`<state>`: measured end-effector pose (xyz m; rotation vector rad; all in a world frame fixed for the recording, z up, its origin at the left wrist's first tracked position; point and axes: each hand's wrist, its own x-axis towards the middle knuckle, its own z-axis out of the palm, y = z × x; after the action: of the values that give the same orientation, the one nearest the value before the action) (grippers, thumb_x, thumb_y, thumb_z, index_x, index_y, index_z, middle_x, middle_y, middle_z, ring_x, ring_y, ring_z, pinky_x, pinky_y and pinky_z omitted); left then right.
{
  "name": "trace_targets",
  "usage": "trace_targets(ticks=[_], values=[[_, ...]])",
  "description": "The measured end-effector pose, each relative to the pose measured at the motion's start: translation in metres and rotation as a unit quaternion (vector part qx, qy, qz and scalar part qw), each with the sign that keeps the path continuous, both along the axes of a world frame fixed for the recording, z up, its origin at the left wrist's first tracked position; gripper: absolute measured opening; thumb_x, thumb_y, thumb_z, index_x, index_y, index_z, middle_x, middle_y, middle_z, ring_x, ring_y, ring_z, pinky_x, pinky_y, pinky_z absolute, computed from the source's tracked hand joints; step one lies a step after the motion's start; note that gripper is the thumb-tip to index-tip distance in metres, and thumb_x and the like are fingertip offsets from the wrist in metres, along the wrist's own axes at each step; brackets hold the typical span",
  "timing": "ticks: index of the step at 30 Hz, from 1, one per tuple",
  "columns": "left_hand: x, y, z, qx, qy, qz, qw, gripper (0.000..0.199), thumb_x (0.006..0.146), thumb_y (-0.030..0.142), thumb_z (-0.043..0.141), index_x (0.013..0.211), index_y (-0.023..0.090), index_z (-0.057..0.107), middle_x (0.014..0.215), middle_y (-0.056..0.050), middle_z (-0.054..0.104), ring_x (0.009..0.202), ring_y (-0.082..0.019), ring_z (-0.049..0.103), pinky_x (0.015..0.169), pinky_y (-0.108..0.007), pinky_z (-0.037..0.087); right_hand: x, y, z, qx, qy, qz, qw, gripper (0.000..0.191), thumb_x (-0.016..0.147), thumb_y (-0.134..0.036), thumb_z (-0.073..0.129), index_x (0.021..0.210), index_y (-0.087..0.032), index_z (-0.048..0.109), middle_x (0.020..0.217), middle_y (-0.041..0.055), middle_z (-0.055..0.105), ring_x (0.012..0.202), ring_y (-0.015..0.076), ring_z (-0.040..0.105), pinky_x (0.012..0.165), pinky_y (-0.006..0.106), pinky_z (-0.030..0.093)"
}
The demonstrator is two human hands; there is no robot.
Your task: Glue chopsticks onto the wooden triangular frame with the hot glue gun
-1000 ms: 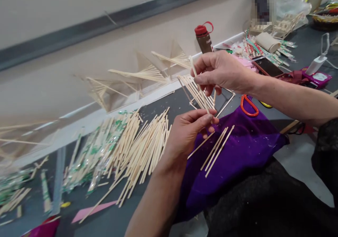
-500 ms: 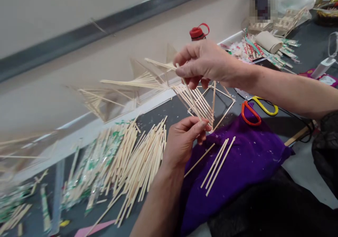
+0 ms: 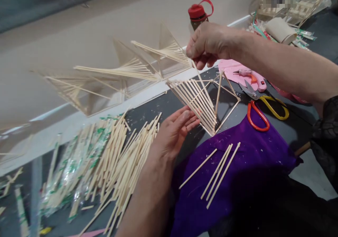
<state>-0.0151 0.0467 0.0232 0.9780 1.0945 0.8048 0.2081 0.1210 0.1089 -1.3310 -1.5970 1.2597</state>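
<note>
My right hand pinches the upper end of a thin wooden stick. Its lower end slants down to the side of a stick frame, which has a row of slats set side by side and a triangular open part at its right. My left hand is at the frame's lower left, fingers stretched out and partly behind the slats; whether they touch it I cannot tell. Several loose sticks lie on a purple cloth nearer to me.
A heap of bare sticks and wrapped chopsticks spread at left. Finished-looking stick models stand along the wall. Scissors, a pink glue gun and a red-capped bottle are at right and back.
The stick has moved from between both hands to the frame's side, its lower end now down by the slats. My left hand has let go of it and opened. The view has shifted.
</note>
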Motion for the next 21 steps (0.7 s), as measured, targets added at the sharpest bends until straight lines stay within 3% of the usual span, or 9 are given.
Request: trace_targets(ticks=[4,12,21], values=[[0.011,0.011,0.001,-0.034,0.001,-0.057,0.998,0.045,0.054,0.035,0.089,0.091,0.014,0.074,0.09,-0.009,0.076,0.086,-0.019,0.071,0.076,-0.024,0.056,-0.002,0.011,-0.01,-0.013,-0.029,0.025,0.999,0.015,0.083,-0.004,0.055,0.07,-0.01,0.057,0.052,-0.003,0.061,0.052,0.0075,0.064,0.043,0.012,0.042],[0.024,0.023,-0.012,-0.092,-0.059,-0.11,0.988,0.046,0.058,0.03,0.085,0.099,0.012,0.073,0.099,-0.013,0.076,0.094,-0.026,0.072,0.085,-0.033,0.057,-0.004,0.026,-0.021,-0.027,-0.049,0.059,0.997,0.013,0.08,-0.002,0.057,0.069,-0.008,0.059,0.05,-0.0024,0.062,0.049,0.0086,0.063,0.04,0.013,0.042],[0.03,0.019,-0.018,-0.145,-0.1,-0.109,0.978,0.04,0.056,0.024,0.085,0.093,0.013,0.073,0.083,-0.008,0.077,0.076,-0.021,0.073,0.071,-0.029,0.059,-0.009,0.03,-0.033,-0.045,-0.037,0.079,0.995,0.015,0.08,-0.001,0.055,0.068,-0.008,0.058,0.05,-0.0023,0.062,0.046,0.0082,0.062,0.037,0.013,0.041]])
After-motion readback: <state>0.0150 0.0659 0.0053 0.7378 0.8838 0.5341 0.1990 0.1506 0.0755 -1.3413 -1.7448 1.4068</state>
